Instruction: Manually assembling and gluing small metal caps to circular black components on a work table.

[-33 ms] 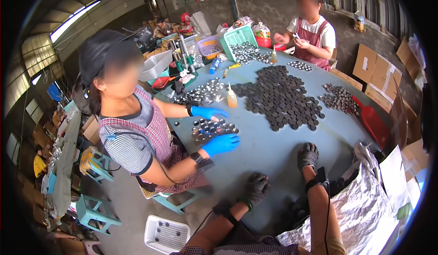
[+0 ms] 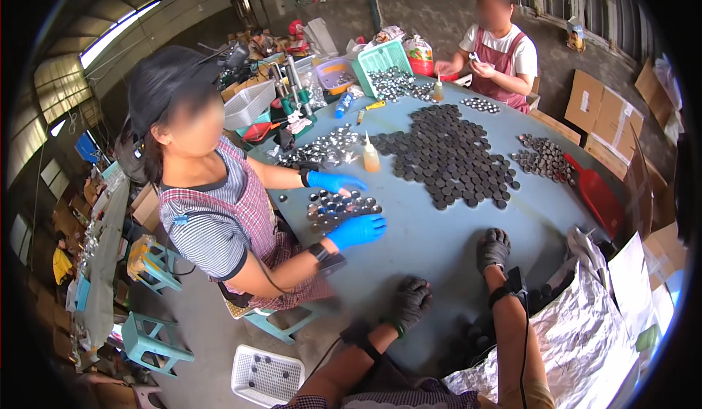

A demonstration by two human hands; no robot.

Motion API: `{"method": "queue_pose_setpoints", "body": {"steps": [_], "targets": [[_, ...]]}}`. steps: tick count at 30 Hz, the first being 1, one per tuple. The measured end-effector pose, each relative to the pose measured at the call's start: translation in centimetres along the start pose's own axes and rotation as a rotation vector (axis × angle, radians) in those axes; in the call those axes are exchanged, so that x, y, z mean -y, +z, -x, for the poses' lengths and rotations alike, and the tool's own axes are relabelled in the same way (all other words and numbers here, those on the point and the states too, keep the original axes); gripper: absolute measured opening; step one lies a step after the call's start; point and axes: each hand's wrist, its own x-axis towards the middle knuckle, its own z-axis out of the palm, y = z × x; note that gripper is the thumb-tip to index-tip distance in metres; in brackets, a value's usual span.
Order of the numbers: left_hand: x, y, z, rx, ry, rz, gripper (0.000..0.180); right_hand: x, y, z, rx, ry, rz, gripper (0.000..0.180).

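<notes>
Black discs (image 2: 453,153) lie massed flat on table (image 2: 431,244), centre of frame, seemingly already laid out; more dark discs (image 2: 546,291) by silver sheet (image 2: 578,336), lower right, apparently left to spread. Left hand (image 2: 411,303), gloved, lower centre: forearm rising from lower edge, fingers curled, tips hidden, cannot tell if pinching. Right hand (image 2: 494,250), higher and rightward: back up, fingers bent, close together, below discs; grip cannot be told.

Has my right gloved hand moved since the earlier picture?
No, not visibly: your right hand is in the same spot, nearer you than the dark discs, with no shift toward or away from them.
</notes>
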Motion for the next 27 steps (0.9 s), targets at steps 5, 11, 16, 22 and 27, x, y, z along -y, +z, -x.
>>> {"method": "queue_pose_setpoints", "body": {"steps": [5,11,16,22,27], "targets": [[-0.6,-0.6,-0.4,-0.022,0.034,-0.045,0.016,0.8,-0.6,-0.2,0.088,0.041,-0.003,0.039],[-0.6,-0.6,-0.5,-0.036,0.066,-0.076,0.015,0.8,-1.1,-0.2,0.176,0.062,0.018,0.043],[-0.3,-0.4,-0.4,-0.041,0.055,-0.063,0.014,0.7,-1.0,-0.1,0.156,0.045,0.019,0.043],[-0.5,-0.7,-0.6,-0.056,0.097,-0.071,0.012,1.4,-1.6,-0.1,0.148,0.047,0.013,0.042],[-0.7,-0.7,-0.7,-0.045,0.073,-0.063,0.011,1.2,-1.2,-0.1,0.135,0.048,0.044,0.040]]}}
